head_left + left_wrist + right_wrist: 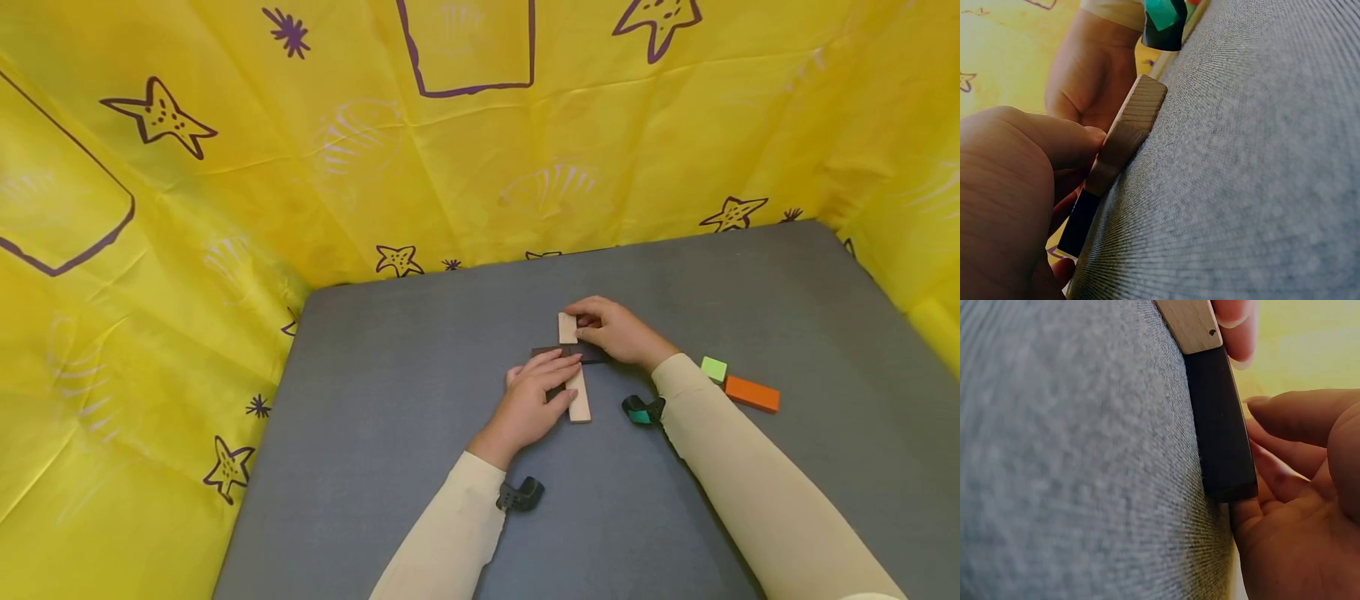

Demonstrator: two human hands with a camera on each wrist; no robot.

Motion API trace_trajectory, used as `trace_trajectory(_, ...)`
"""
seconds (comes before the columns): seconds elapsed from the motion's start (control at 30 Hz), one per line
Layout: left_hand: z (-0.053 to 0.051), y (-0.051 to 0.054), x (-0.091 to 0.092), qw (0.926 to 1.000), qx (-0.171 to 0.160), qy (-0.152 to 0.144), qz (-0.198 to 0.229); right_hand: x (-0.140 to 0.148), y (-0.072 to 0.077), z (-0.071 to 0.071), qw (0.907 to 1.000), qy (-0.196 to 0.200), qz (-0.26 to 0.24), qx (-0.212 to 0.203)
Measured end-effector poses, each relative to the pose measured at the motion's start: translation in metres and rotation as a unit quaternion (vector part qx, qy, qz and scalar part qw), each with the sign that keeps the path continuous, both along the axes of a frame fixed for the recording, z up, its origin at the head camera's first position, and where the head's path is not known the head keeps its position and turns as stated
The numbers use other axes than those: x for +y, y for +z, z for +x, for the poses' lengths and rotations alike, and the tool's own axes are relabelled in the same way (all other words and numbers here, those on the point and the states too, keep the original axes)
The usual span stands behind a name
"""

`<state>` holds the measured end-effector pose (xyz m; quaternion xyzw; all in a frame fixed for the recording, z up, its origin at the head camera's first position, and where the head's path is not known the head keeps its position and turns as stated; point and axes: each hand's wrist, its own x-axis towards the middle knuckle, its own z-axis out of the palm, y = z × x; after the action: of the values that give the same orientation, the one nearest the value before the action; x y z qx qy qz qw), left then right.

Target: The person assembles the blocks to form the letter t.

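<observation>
Pale and dark blocks lie end to side on the grey table. My left hand [528,404] rests over the middle of them with its fingers fairly straight, its thumb touching the longer pale wooden block [579,398]. Partly beneath those fingers is a dark block [546,351]; how many dark pieces there are is hidden. My right hand [621,335] pinches the far pale wooden block [567,328] at its right side with thumb and forefinger. The right wrist view shows a dark block [1222,422] against the end of a pale one [1192,326], near the right thumb.
A green block [714,368] and an orange block [752,394] lie on the grey table [390,433], right of the right forearm. Black wrist straps sit at both cuffs. Yellow cloth [465,175] with purple drawings hangs behind the table and along its sides.
</observation>
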<state>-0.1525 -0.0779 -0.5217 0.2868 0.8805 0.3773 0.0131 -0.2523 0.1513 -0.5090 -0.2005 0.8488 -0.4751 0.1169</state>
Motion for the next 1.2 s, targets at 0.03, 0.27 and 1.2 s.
trace_trajectory(0.03, -0.0001, -0.0001, 0.0001, 1.0000, 0.001, 0.000, 0.000, -0.0005, 0.0001, -0.0001, 1.0000, 0.000, 0.000, -0.002)
trace_trajectory(0.27, -0.0012, -0.0012, 0.0005, 1.0000, 0.009, 0.003, -0.002, -0.0034, 0.0022, 0.0005, 1.0000, 0.001, 0.003, -0.007)
trace_trajectory(1.2, 0.0003, 0.0000, 0.0008, 0.9989, 0.043, 0.001, -0.017, -0.0056, 0.0031, 0.0058, 0.9999, -0.002, -0.008, -0.012)
